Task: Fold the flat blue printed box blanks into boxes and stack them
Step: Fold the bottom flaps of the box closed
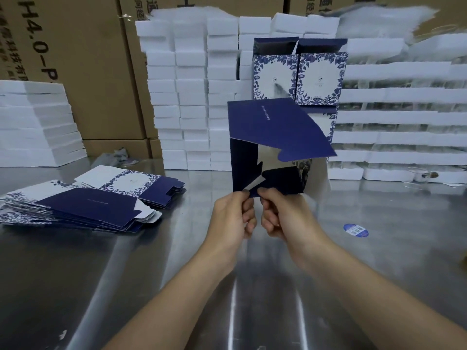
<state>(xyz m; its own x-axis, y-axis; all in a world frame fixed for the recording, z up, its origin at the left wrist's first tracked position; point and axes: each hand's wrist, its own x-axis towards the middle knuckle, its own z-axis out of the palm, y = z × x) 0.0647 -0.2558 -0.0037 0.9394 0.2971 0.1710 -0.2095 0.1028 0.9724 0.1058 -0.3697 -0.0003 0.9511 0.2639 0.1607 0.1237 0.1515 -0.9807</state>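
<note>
Both hands pinching half-folded box, flat blanks left, finished boxes behind

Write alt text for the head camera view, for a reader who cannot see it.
Two bare hands, left hand and right hand, pinch the bottom flaps of a half-opened blue box blank held above a steel table. A pile of flat blanks lies at left; two folded boxes stand behind, against white foam blocks.
</note>
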